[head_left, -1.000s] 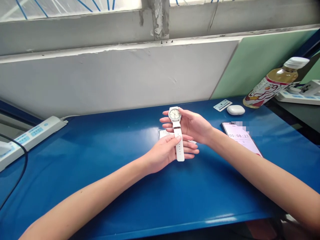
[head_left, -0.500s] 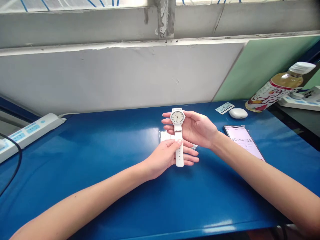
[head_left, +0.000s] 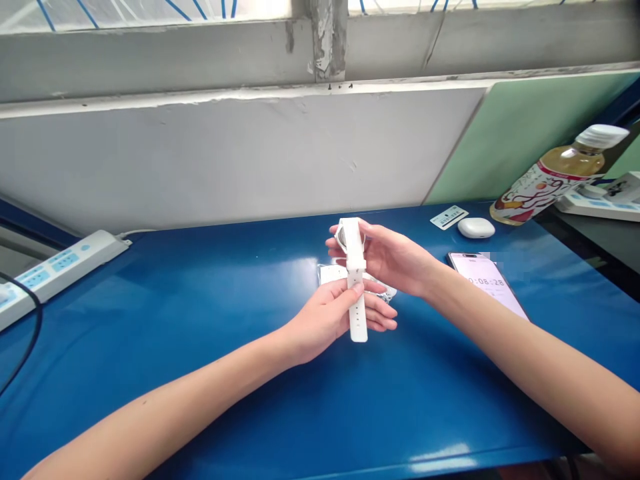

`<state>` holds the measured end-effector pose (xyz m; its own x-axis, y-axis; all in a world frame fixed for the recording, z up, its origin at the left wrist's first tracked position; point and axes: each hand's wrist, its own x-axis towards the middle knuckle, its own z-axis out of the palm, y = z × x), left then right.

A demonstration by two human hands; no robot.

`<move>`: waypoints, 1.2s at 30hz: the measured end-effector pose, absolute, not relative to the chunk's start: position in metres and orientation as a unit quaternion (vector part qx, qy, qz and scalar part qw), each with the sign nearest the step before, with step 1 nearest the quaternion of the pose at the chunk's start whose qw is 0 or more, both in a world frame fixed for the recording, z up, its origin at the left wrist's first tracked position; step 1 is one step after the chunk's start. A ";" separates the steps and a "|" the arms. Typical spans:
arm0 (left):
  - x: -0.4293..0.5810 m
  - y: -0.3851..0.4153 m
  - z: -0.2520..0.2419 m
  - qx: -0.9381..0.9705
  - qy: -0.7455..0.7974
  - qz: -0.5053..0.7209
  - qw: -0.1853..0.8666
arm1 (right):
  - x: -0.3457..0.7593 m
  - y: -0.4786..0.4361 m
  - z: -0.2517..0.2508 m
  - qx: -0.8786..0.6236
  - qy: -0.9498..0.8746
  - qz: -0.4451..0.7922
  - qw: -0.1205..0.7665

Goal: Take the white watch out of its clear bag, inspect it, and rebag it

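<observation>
A blue table (head_left: 200, 373) runs under a scuffed white wall panel (head_left: 250, 160), with a green board (head_left: 525, 127) leaning in at the right. Over the middle of the table, both bare hands are up off the surface with a white watch (head_left: 354, 280) between them. The right hand (head_left: 395, 257) is curled around the watch head at the top, fingers closed on it, and the case is turned nearly edge-on, so the dial can't be read. The strap hangs straight down from there, and the left hand (head_left: 325, 317) has it pinched, thumb pressed on the front and fingers folded in behind. Just beneath the hands, a small clear packet (head_left: 331, 273) lies flat on the table.

To the right, near the right forearm, a phone (head_left: 493, 283) lies face up with a timer showing. Beyond it sit a white earbud case (head_left: 476, 227) and a small card (head_left: 449, 217), close together. A drink bottle (head_left: 550, 177) with a white cap is at the far right corner. Well apart, at the left edge, lies a white power strip (head_left: 60, 270).
</observation>
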<state>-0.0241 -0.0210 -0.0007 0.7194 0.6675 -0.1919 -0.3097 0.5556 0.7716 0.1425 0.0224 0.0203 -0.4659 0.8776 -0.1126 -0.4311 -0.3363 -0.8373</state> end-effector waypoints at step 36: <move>-0.026 -0.022 0.000 0.385 0.267 0.231 0.853 | 0.144 0.019 0.019 -0.274 -0.408 0.784 0.379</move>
